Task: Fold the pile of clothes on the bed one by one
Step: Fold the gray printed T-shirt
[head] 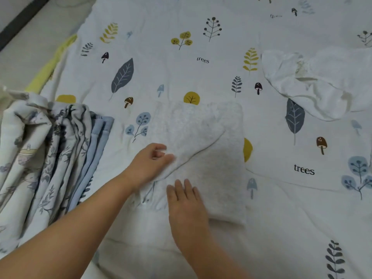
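One pale towel [203,154] lies spread on the bed [201,27], near the middle of the view and close to the person, its far edge just below a yellow tree printed on the bedsheet [281,178]. A single long crease runs across it from the left side up toward the right. Two hands work on it. The left hand [153,160] sits at the towel's left edge with its fingers [161,147] curled, pinching a fold of the cloth between thumb and fingertips. The right hand [187,202] lies flat on the near part of the towel, fingers straight and together, pressing down and holding nothing. One crumpled white garment [314,81] rests well apart at the upper right of the bed. At the left edge, one bundle of folded printed and blue bedding [52,156] stands in loose pleats, apart from the towel. The sheet carries the word "trees" twice among leaves and mushrooms.
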Tool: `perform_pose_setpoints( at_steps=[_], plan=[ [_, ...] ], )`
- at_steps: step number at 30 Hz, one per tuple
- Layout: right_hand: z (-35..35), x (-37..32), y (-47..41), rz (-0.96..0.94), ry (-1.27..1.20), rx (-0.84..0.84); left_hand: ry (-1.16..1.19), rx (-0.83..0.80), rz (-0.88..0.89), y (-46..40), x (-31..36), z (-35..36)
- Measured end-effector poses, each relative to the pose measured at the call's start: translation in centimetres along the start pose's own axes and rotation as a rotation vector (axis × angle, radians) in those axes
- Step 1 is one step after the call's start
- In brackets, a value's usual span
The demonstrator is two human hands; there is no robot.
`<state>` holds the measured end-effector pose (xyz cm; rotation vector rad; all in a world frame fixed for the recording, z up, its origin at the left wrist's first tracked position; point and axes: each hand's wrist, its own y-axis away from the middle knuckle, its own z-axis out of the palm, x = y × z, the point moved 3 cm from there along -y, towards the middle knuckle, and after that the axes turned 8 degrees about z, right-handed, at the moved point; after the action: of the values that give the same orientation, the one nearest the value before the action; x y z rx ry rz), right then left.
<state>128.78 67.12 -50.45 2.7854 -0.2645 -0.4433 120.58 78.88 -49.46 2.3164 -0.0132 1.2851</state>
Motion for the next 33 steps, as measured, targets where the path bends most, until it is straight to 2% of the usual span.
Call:
perform_pose_setpoints(
  at_steps=[5,8,10,12,14,16,20,22,24,27,29,31,33],
  plan=[
    [0.5,-0.5,-1.2,-0.084,-0.177,0.122,-0.524,-0.092,0.275,-1.6,1.0,1.9],
    [0.6,-1.2,-1.2,-0.123,-0.209,0.151,-0.416,0.051,0.316,-1.9,0.6,1.0],
    [1.0,-1.3,-1.0,-0.163,-0.194,0.171,-0.362,0.173,0.211,-1.4,-0.4,0.5],
    [0.5,-0.9,-0.9,-0.202,-0.196,0.185,-0.462,0.267,0.148,-0.8,-1.3,0.5],
    [-0.7,0.4,-1.4,-0.135,-0.249,0.292,-0.595,0.306,0.246,-0.7,-1.2,1.2],
    [-2.0,2.4,-2.1,-0.001,-0.28,0.389,-0.653,0.278,0.399,-1.4,-0.3,2.2],
    [-2.1,6.5,-4.0,0.23,-0.22,0.423,-0.849,0.197,0.587,-4.1,1.7,4.4],
    [-1.9,7.8,-4.3,0.254,-0.191,0.434,-0.821,0.199,0.632,-5.3,2.8,4.8],
    [-2.1,8.6,-4.5,0.261,-0.167,0.467,-0.568,0.252,0.519,-6.3,3.8,3.9],
    [-2.4,9.4,-4.7,0.273,-0.174,0.51,-0.018,0.476,0.07,-7.7,3.0,0.7],
    [-2.3,9.9,-5.0,0.285,-0.224,0.5,0.186,0.493,-0.212,-8.7,0.9,-1.1],
    [-2.4,10.0,-5.2,0.309,-0.303,0.451,0.215,0.438,-0.37,-9.3,-0.8,-2.3],
    [-2.5,10.0,-5.5,0.318,-0.343,0.416,0.12,0.452,-0.361,-9.5,-1.4,-2.9]
  ],
)
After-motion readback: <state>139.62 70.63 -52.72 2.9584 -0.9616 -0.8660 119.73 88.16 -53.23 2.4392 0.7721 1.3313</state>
